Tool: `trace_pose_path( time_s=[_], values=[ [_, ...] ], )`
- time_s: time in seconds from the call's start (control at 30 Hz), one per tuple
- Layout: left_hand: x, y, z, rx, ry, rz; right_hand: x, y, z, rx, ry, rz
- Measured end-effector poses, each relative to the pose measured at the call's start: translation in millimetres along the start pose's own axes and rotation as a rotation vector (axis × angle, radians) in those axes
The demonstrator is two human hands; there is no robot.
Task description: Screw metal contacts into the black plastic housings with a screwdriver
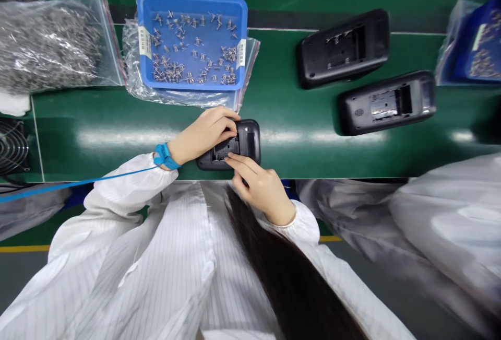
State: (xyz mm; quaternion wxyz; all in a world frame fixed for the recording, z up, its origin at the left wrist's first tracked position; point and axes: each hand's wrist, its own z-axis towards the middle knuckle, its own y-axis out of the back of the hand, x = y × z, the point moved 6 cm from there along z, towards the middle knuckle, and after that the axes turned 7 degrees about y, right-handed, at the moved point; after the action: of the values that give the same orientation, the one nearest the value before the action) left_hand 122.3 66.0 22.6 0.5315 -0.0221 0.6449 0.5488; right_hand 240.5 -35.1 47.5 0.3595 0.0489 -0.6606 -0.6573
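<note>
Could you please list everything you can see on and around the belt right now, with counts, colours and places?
Black device housing: 1, black, near belt edge, under both hands.
Other black housings: 2, black, back-up on the belt at right.
Blue tray: 1, blue, holds small metal springs, resting on a clear bag.
Bag of metal parts: 1, clear with silvery contents, far left.
Second blue tray: 1, blue, right edge, partly cut off.
Conveyor belt: 1, green.
Fan grille: 1, black, left edge.
Wrist strap: 1, blue, left wrist, with cord.
Co-worker's sleeve: white, at right.
Left hand: grips the housing.
Right hand: fingers touch the housing's compartment.
</note>
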Motion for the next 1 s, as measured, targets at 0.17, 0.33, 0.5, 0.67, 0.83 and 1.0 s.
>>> trace_pose_path(
  time_s=[0.17,0.33,0.5,0.67,0.83,1.0],
  values=[
    [2.2,-0.1,0.7,0.019,0.075,-0.126,-1.5,-4.1,-0.4,0.081,-0.038,0.022],
    [2.0,-1.6,0.8,0.030,0.061,-0.023,-1.7,-5.0,-0.3,0.099,-0.041,0.026],
    [-2.8,1.6,-0.9,-0.002,-0.003,0.010,0.0,-0.7,1.1,0.029,-0.006,0.006],
    [0.1,-4.4,-0.1,0.036,0.092,-0.034,0.8,1.6,-0.1,-0.025,0.013,0.000],
    [1.5,-16.7,1.7,0.139,0.148,0.163,-1.7,-6.2,1.5,0.103,-0.051,0.044],
    [2.7,-17.7,-2.1,0.166,0.118,0.180,-9.5,34.8,4.9,0.068,-0.023,0.158]
  ],
)
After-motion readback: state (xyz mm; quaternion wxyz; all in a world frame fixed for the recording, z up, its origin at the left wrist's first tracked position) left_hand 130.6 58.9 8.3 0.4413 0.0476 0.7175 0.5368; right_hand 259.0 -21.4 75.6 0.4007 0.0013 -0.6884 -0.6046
